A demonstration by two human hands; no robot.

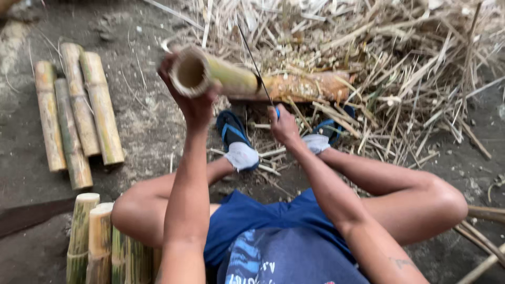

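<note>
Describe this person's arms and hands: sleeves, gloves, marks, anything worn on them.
Both arms are bare from shoulder to wrist: no sleeves show. The left hand and right hand wear no gloves, and no rings, watch or bands can be seen. The right forearm carries a small dark tattoo near the elbow; its design is too blurred to read. The left arm shows no marks.

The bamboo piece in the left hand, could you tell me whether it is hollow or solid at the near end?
Hollow: the bamboo piece held by the left hand shows a dark open bore.
</note>
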